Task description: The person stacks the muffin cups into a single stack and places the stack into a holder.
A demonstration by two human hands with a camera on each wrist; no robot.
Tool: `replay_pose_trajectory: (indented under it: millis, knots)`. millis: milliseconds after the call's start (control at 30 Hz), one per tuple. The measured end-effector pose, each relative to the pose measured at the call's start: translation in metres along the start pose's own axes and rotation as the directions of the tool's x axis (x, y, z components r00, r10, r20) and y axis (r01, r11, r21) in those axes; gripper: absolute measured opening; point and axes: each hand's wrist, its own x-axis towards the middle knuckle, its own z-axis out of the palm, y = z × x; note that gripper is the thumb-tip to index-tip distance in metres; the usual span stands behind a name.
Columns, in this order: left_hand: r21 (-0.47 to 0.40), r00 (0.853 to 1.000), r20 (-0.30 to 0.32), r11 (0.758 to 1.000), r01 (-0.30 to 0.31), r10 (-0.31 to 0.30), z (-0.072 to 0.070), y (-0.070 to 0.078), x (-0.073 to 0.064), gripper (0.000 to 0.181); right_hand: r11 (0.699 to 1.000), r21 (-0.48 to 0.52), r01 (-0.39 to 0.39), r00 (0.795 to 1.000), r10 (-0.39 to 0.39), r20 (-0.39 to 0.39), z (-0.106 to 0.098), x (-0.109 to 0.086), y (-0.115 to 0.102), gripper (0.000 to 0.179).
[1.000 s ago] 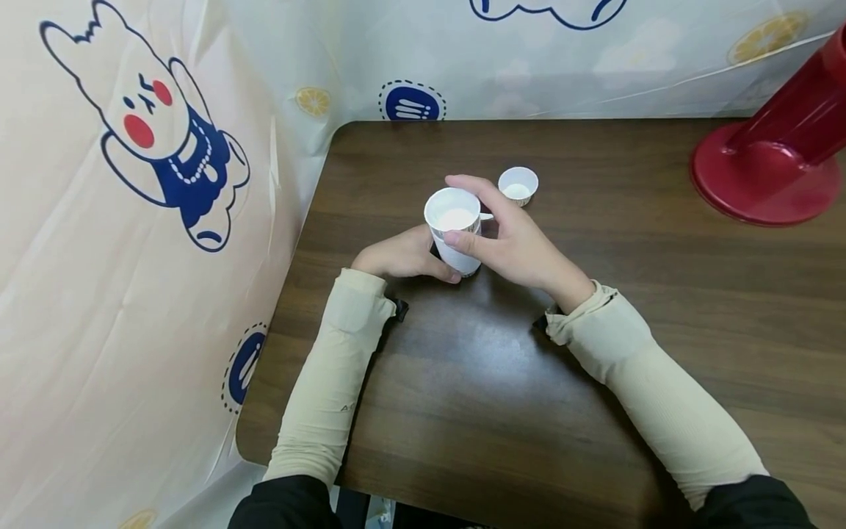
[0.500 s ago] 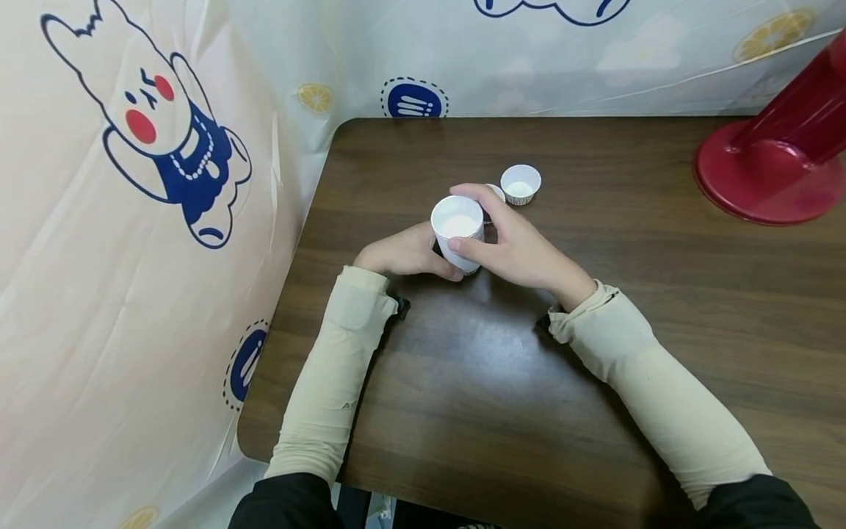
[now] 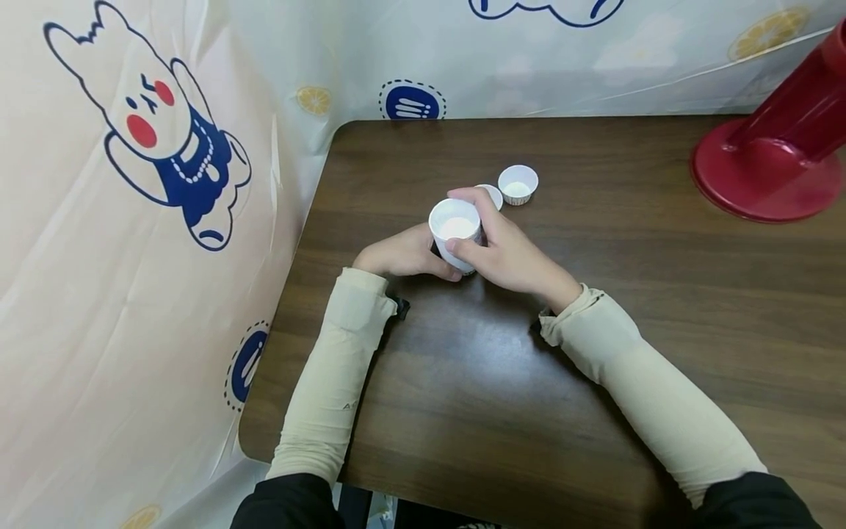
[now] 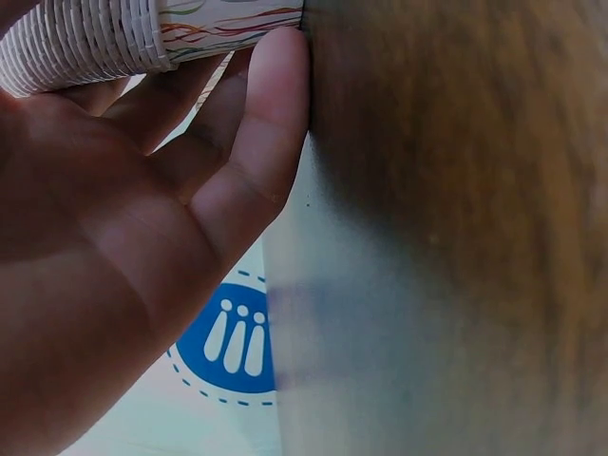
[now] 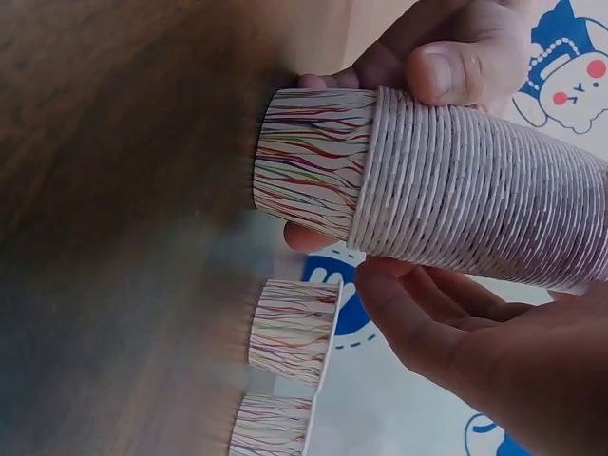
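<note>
A tall nested stack of white paper cups [image 3: 450, 252] stands on the table, mouths up. Its lowest cup shows coloured wavy lines in the right wrist view, below many close rims [image 5: 465, 180]. My left hand [image 3: 415, 252] grips the stack low down, thumb in front and fingers round the far side. Near the top, my right hand [image 3: 512, 248] holds it between the thumb and the fingers. Just behind the right hand are two single cups: one upright cup [image 3: 518, 184] and another cup [image 3: 492, 195] partly hidden by the fingers. Both cups [image 5: 294, 328] have the same wavy print.
A dark red cylinder on a round base [image 3: 760, 184] stands at the table's back right. The brown wooden table [image 3: 595, 184] is bordered at the back and left by a printed curtain [image 3: 277, 81].
A second single cup now shows beside the back cup, where the right hand was a second ago. The stack's top sits slightly lower. My right hand has shifted slightly left; the left stays put.
</note>
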Motion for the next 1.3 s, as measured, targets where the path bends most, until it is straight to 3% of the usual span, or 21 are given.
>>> replay_pose_trajectory:
  millis: [233,367,500,600,700,800,900,1100,1300]
  knots:
    - [0.002,1.0,-0.007,1.0,0.002,-0.002,0.0,-0.001,0.0,0.074,1.0,-0.02,-0.009,0.996,0.011,0.083,-0.01,0.002,0.001,0.067]
    - [0.028,1.0,-0.001,1.0,0.008,-0.008,-0.001,-0.002,0.001,0.075,0.999,-0.032,-0.022,0.985,0.027,0.173,-0.027,0.003,0.004,0.076]
    - [0.035,1.0,0.009,0.999,0.024,-0.024,-0.001,0.0,0.001,0.075,0.998,-0.029,-0.061,0.977,0.065,0.204,-0.05,0.004,0.007,0.07]
    - [0.04,0.999,0.011,0.999,0.033,-0.033,-0.001,0.002,0.001,0.073,0.995,-0.051,-0.085,0.984,0.092,0.155,-0.068,0.003,0.009,0.059]
    - [0.047,0.999,0.005,0.998,0.038,-0.038,-0.001,0.002,0.001,0.072,0.987,-0.073,-0.142,0.988,0.146,0.044,-0.08,0.004,0.01,0.048]
    - [0.044,0.999,0.003,0.998,0.033,-0.033,-0.001,0.001,0.001,0.072,0.971,-0.096,-0.218,0.975,0.212,-0.068,-0.087,0.006,0.014,0.045]
    - [0.047,1.0,0.0,0.998,0.03,-0.03,-0.001,0.001,0.001,0.072,0.95,-0.149,-0.274,0.959,0.259,-0.113,-0.093,0.011,0.02,0.054]
    - [0.053,1.0,0.002,0.998,0.031,-0.032,0.001,0.0,0.003,0.075,0.915,-0.256,-0.312,0.946,0.325,0.009,-0.101,0.026,0.045,0.084]
    - [0.049,0.999,-0.003,0.998,0.035,-0.035,-0.001,-0.001,0.002,0.076,0.913,-0.211,-0.349,0.918,0.378,0.12,-0.102,0.041,0.066,0.095]
